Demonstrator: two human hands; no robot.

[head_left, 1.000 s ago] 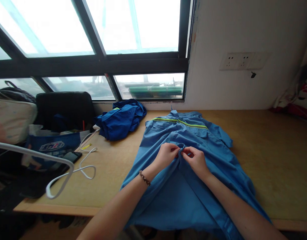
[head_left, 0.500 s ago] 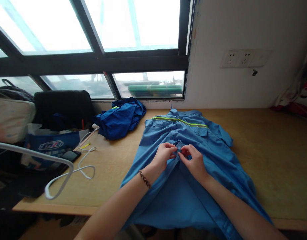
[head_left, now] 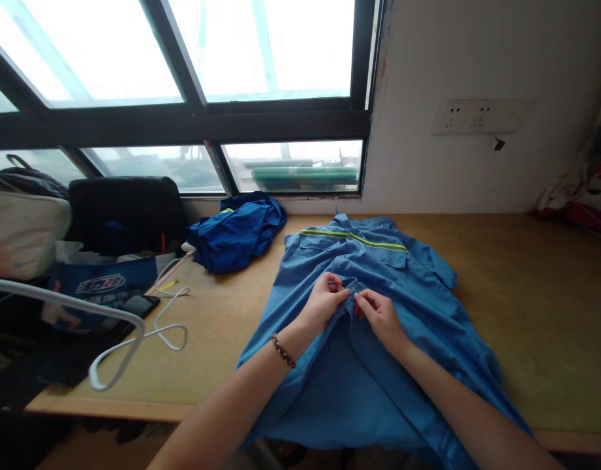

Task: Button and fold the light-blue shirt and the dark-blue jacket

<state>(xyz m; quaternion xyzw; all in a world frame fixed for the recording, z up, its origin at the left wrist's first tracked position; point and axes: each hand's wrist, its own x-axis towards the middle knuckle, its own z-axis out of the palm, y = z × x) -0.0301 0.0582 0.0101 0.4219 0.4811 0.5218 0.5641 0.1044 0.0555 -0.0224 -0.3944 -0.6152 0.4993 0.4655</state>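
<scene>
A light blue work shirt [head_left: 417, 307] with a yellow-green reflective stripe lies spread on the wooden table [head_left: 539, 307], collar toward the wall. My left hand [head_left: 323, 301], a bead bracelet on its wrist, pinches the left edge of the shirt's front opening. My right hand [head_left: 378, 316] pinches the right edge just beside it. Both hands meet at the middle of the shirt's front, fingers closed on the fabric.
A crumpled dark blue garment [head_left: 236, 232] lies at the back left by the window. A white hanger [head_left: 109, 326], a white cable and a phone [head_left: 139, 305] sit at the table's left edge. Bags and a black chair [head_left: 126, 209] stand left. A wall socket [head_left: 471, 116] is behind.
Both hands have shifted slightly along the front opening and stay pinched on its edges. The shirt has barely moved.
</scene>
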